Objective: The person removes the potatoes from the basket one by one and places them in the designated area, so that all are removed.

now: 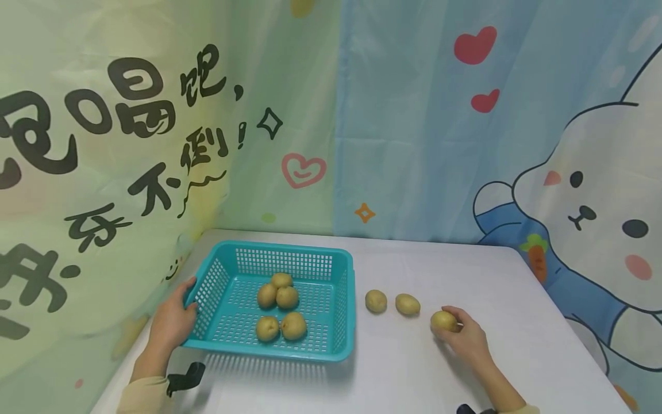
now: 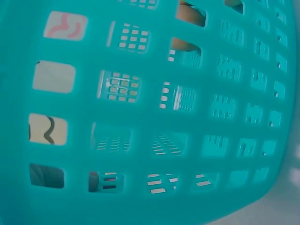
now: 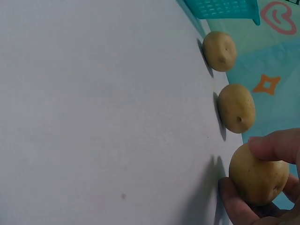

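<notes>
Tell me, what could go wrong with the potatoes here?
The right hand holds one potato, which might slip and drop. Two loose potatoes lie on the table; a bump could roll them. The left hand grips the basket; tugging it might make the five potatoes inside tumble about.

From right hand (image 1: 462, 338): two loose potatoes (image 1: 407, 305) block 10 o'clock, basket (image 1: 269, 352) wall behind them. Bare table (image 1: 414, 371) at 8 o'clock, passable; also 12, up to curtain (image 1: 414, 115), and 3. Inside basket, clustered potatoes (image 1: 293, 326) obstruct the middle, floor free at 3. Left hand (image 1: 173, 316) blocks basket's 9 o'clock side.
</notes>
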A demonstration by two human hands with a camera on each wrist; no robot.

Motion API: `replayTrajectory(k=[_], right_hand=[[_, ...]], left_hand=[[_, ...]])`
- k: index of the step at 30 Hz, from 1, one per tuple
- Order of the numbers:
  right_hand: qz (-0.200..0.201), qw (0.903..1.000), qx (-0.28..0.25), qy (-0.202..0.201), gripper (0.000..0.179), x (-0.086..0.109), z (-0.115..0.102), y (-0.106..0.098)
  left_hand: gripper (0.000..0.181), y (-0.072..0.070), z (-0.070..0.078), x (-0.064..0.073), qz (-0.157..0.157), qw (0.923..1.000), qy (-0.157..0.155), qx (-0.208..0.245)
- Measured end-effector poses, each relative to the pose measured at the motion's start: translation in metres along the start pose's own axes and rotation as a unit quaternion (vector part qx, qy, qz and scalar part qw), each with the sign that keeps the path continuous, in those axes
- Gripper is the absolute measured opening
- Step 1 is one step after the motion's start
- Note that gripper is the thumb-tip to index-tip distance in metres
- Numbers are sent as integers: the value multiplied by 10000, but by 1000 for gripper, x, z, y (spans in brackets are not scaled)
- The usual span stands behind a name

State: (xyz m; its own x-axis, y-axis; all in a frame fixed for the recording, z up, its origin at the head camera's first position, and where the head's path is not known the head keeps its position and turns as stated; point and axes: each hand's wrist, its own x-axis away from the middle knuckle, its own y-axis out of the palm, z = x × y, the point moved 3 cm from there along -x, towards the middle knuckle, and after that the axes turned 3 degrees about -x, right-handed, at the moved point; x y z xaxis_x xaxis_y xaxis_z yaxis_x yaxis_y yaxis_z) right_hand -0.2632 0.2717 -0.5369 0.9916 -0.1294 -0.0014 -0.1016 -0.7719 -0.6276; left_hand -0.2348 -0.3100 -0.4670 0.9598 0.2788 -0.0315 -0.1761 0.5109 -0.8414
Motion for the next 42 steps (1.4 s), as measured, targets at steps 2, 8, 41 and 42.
replayTrajectory(k=[2, 8, 41, 42], right_hand=[[46, 9999, 139, -43, 60, -3, 1, -1], [120, 9992, 374, 17, 59, -10, 2, -3], [-172, 9988, 442, 87, 68, -38, 9, 2], [-165, 9988, 450, 88, 68, -38, 9, 2]], left_hand=[[56, 0, 1, 0, -15, 10000, -13, 18], [56, 0, 0, 0, -64, 10000, -20, 29], [56, 1, 0, 0, -43, 9999, -134, 32], [56, 1, 0, 0, -49, 9999, -140, 27]])
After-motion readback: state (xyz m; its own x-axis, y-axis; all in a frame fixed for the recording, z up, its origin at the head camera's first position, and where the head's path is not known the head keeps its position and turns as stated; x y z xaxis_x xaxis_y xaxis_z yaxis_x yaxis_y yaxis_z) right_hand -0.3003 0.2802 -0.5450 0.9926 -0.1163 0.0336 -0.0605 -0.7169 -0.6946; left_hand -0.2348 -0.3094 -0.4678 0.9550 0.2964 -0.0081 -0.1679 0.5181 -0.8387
